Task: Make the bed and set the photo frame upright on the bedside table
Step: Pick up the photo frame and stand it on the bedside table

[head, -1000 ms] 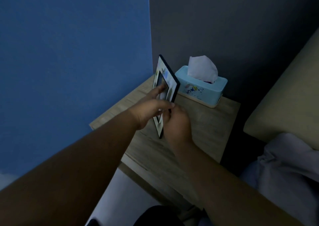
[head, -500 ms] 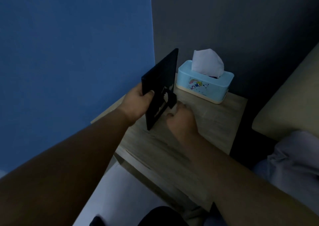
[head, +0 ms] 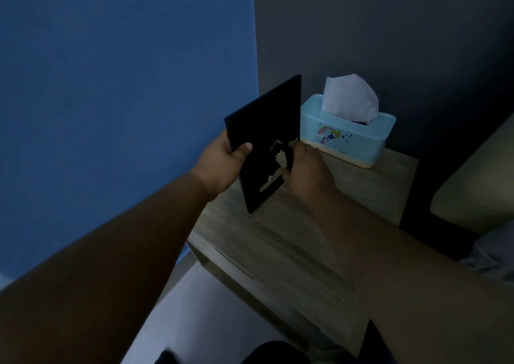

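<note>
Head view: the flat black rectangular photo frame (head: 264, 130) shows its back, long axis near upright, top leaning right, lowest corner just above the grey-brown wooden bedside table (head: 278, 252). The left hand (head: 222, 163) grips its left edge; the right hand (head: 308, 169) pinches its right side.

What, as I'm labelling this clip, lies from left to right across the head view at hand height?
blue wall → left hand → photo frame → right hand → tissue box → beige cushion
</note>
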A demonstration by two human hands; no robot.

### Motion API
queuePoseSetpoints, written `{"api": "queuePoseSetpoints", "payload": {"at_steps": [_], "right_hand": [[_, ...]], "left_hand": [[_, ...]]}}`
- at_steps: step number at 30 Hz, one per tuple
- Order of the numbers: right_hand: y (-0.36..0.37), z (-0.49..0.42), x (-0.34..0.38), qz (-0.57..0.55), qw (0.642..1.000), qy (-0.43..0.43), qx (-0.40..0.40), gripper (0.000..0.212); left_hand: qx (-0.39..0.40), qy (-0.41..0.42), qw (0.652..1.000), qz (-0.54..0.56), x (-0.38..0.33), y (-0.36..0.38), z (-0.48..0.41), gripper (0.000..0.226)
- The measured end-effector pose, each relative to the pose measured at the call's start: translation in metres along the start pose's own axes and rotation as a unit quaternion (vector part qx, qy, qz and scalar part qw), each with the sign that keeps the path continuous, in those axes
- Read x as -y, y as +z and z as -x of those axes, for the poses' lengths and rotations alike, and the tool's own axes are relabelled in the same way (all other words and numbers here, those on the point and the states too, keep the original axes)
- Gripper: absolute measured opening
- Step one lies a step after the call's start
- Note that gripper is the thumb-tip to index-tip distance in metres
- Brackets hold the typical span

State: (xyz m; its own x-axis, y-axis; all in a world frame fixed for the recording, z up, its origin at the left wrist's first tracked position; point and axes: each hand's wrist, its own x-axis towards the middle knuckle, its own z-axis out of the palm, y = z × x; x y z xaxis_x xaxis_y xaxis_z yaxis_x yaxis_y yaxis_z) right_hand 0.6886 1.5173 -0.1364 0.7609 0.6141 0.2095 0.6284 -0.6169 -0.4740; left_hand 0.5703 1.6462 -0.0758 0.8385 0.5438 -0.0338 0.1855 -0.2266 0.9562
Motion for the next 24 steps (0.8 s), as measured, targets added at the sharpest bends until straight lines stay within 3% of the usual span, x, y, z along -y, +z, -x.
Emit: {"api": "queuePoseSetpoints", "payload": {"at_steps": [4, 10, 12, 15, 19, 24], "right_hand": [[-0.016, 0.004, -0.002, 0.073, 0.994, -0.065, -0.042, 0.057], [-0.051, -0.002, 0.000, 0.162, 0.967, -0.193, -0.047, 0.036], [-0.056, -0.003, 0.001, 0.183, 0.961, -0.206, -0.026, 0.035], [-0.052, 0.002, 0.002, 0.199, 0.964, -0.179, -0.006, 0.051], [-0.034, 0.022, 0.024, 0.019, 0.990, -0.123, -0.060, 0.074], [-0.012, 0.046, 0.058, -0.132, 0.986, -0.098, -0.026, 0.078]], "left_hand": [[-0.014, 0.002, 1.000, -0.022, 0.000, -0.001, -0.001, 0.026], [-0.034, 0.004, 0.996, -0.086, -0.006, -0.001, 0.003, 0.034], [-0.043, 0.005, 0.995, -0.093, -0.008, 0.001, 0.006, 0.033], [-0.047, 0.006, 0.994, -0.100, -0.011, 0.006, 0.010, 0.033], [-0.020, 0.005, 0.998, -0.058, -0.016, 0.009, 0.016, 0.039], [0.055, -0.029, 0.997, 0.053, -0.026, 0.012, 0.022, 0.030]]}}
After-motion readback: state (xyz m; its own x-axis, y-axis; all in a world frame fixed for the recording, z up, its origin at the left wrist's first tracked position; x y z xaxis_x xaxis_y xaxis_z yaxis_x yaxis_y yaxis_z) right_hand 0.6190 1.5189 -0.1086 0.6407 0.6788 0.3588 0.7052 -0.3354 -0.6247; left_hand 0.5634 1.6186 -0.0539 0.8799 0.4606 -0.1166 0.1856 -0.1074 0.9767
